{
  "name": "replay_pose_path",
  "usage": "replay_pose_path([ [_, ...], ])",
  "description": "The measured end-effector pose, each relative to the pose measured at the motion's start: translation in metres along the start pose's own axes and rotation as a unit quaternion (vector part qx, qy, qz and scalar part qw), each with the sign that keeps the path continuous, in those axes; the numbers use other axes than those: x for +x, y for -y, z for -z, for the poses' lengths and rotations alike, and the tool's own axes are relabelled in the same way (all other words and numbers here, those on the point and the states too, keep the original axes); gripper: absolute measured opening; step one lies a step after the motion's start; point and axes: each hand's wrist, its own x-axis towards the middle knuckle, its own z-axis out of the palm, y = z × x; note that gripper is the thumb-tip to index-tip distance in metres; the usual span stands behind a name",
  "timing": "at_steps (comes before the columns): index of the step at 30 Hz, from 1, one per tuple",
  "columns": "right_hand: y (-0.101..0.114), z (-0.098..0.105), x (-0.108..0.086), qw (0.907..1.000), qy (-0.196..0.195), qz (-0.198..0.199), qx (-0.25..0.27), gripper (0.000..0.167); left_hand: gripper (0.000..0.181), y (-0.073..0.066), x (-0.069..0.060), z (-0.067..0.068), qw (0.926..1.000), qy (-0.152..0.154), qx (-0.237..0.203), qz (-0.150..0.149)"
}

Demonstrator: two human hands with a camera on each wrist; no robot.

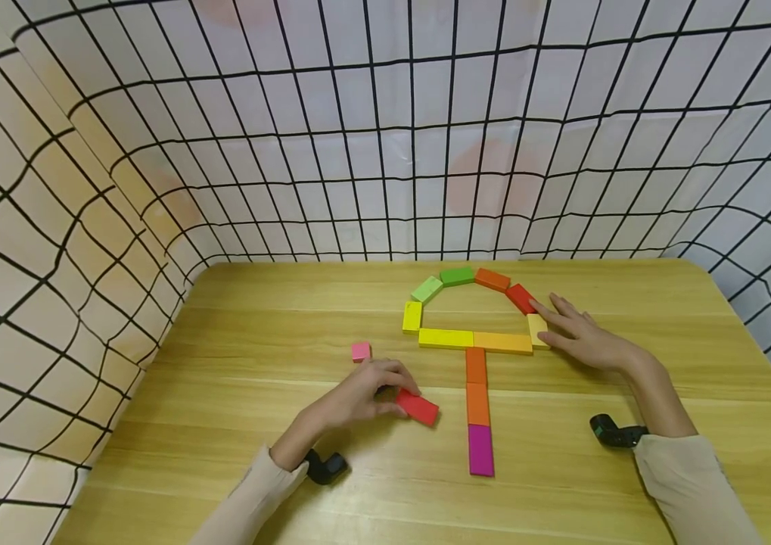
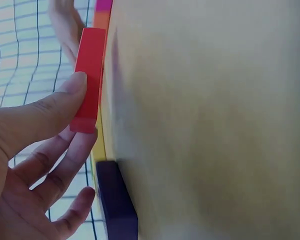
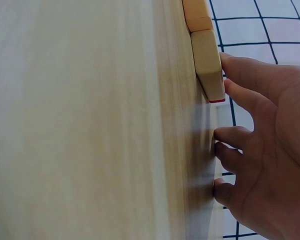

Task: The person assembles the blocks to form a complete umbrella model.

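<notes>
My left hand (image 1: 361,390) pinches a red block (image 1: 418,406) between thumb and fingers, to the left of a stem of blocks. In the left wrist view the red block (image 2: 90,75) is tilted, with the thumb on its broad face. A dark block (image 2: 115,200) sits beneath that hand and is mostly hidden in the head view. With fingers spread, my right hand (image 1: 586,337) lies at the arch's right end. Its thumb is against a cream block (image 3: 208,60), and another fingertip is by a red arch block (image 1: 520,298).
Green, yellow and orange blocks form the arch, including a dark green block (image 1: 457,276). A yellow block (image 1: 446,338) lies in its base row. Below stands the stem, ending in a magenta block (image 1: 481,450). A pink block (image 1: 361,352) lies left. Grid-patterned cloth (image 1: 385,151) borders the wooden table (image 1: 256,318).
</notes>
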Motion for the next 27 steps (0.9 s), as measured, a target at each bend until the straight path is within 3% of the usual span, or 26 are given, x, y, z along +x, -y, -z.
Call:
replay_pose_path([
  [4, -0.001, 0.0, -0.001, 1.0, 0.0, 0.002, -0.001, 0.071, 0.025, -0.016, -0.006, -0.006, 0.9998, 0.02, -0.01, -0.003],
  [9, -0.002, -0.001, -0.001, 1.0, 0.0, 0.0, -0.001, 0.071, 0.024, -0.037, -0.012, -0.017, 0.997, 0.073, -0.025, 0.003],
  [15, -0.001, -0.001, 0.0, 1.0, 0.0, 0.001, 0.002, 0.071, 0.025, -0.052, -0.013, -0.03, 0.9928, 0.117, -0.027, -0.003],
  [27, 0.003, 0.0, 0.0, 1.0, 0.0, 0.005, -0.003, 0.071, 0.026, -0.054, -0.013, -0.037, 0.9935, 0.11, -0.008, 0.027],
])
